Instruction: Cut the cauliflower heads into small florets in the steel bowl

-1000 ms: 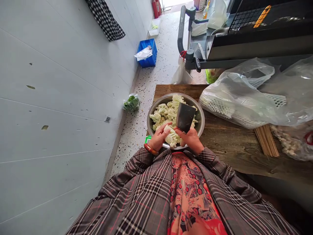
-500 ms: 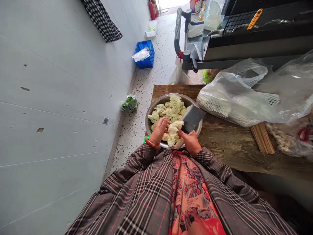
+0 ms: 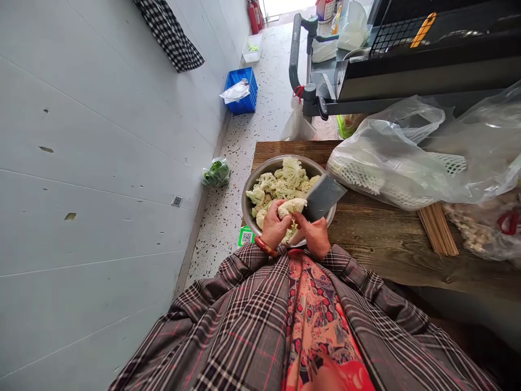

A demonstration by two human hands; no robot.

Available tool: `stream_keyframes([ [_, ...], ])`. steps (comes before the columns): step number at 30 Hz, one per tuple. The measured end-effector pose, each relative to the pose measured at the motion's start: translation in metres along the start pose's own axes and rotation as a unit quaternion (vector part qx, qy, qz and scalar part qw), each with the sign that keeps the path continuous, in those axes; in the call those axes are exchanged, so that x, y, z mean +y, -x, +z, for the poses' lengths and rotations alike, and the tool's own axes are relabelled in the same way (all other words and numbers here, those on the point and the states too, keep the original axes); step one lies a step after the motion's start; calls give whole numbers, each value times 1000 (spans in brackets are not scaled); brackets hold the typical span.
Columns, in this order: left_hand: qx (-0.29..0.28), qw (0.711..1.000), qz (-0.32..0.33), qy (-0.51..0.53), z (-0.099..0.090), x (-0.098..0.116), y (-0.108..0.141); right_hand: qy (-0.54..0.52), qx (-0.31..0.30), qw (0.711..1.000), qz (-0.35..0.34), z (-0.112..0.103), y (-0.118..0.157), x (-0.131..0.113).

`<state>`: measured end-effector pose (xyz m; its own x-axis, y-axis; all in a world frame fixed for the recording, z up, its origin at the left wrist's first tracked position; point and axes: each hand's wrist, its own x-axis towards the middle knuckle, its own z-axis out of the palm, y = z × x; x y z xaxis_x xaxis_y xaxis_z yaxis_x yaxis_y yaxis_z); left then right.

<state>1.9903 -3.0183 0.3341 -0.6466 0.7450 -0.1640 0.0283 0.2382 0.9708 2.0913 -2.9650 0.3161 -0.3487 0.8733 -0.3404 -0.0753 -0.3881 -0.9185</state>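
Observation:
A round metal bowl (image 3: 249, 213) holds many cauliflower florets (image 3: 281, 182) and stands at the wooden table's left end. Over its near side, my left hand (image 3: 275, 225) is closed round a pale cauliflower piece (image 3: 292, 207). My right hand (image 3: 316, 237) grips the cleaver by its handle, its thumb and fingertips close to the same piece. The wide grey blade of the cleaver (image 3: 323, 197) points away to the right, across the bowl's right rim.
Clear plastic bags (image 3: 391, 163) with netted produce lie right of the bowl, beside wooden sticks (image 3: 438, 230). A cart (image 3: 358, 106) stands beyond the table. On the floor are a blue crate (image 3: 252, 95) and bagged greens (image 3: 216, 173); a wall is at left.
My left hand has moved right and closed on the cauliflower piece, which now lies more level. The cleaver has shifted slightly right. A green QR card by the bowl shows more fully.

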Motion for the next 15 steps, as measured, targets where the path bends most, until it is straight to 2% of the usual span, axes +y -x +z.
stream_keyframes([
  [4, 25, 999, -30, -27, 5, 3, 1, -82, 19, 995, 58, 0, -2, -1],
  [7, -1, 998, -54, 16, 6, 6, 0, -173, 22, 977, 120, -4, -8, -6],
  [10, -15, 997, -64, 46, -2, 0, -6, -243, -2, 955, 169, -12, -14, -10],
  [12, -9, 998, -57, 7, -13, -8, -13, -266, -21, 944, 195, -17, -17, -10],
  [15, -15, 994, -18, -107, -31, -18, -23, -268, -40, 938, 218, -21, -18, -7],
])
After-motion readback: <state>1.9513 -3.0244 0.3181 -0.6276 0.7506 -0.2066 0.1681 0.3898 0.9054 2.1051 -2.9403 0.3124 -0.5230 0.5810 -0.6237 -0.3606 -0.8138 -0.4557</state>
